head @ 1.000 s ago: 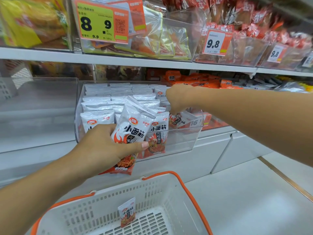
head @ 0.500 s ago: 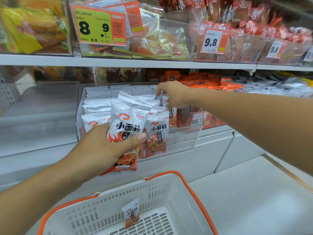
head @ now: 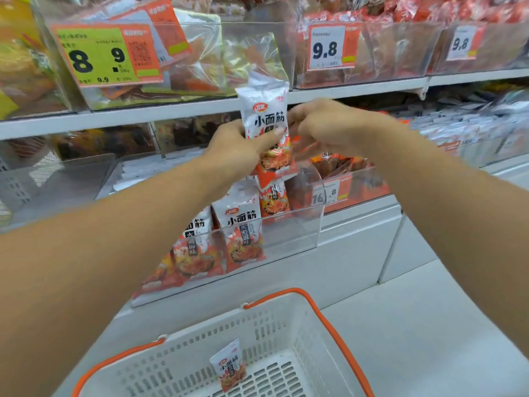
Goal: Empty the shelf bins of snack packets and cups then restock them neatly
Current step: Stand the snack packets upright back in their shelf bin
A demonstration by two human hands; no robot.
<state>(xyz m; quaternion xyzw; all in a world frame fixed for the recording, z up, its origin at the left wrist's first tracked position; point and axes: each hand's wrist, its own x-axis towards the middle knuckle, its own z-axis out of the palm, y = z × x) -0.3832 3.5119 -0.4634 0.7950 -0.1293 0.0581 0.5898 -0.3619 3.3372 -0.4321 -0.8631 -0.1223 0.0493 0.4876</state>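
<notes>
Snack packets [head: 264,124], white w/ black characters and red-orange bottoms, are held upright as a small stack, up in front of the shelf edge [head: 177,110] & above the clear bin [head: 289,239]. Left hand [head: 237,147] grips the stack from the left, thumb laid across the front of the front pkt. Right hand [head: 323,127] is just right of the stack, fingers curled in at its right edge & touching it; blurred, so can't tell if it really pinches a pkt or only rests against it. More of the same pkts [head: 243,224] stand upright in the bin below the hands, fronts facing near, some hidden behind the left forearm. Bin's clear front wall rises to about mid-pkt height. One same-type pkt [head: 229,365] leans upright inside the white slotted basket [head: 286,325] w/ orange handles, near & below the bin, on the floor side. Right of the bin, a second clear bin w/ darker red-brown pkts [head: 337,164] & a small orange price tag [head: 329,193]. Left of the bin, another clear bin [head: 57,179], contents unclear. Upper shelf, far: clear bins of orange/clear bags, green-yellow price label [head: 97,55] reading 8 9 at left, white 9.8 tag [head: 329,48] at centre-right, another 9.8 tag [head: 461,43] far right. Red pkts [head: 429,12] piled behind those tags
</notes>
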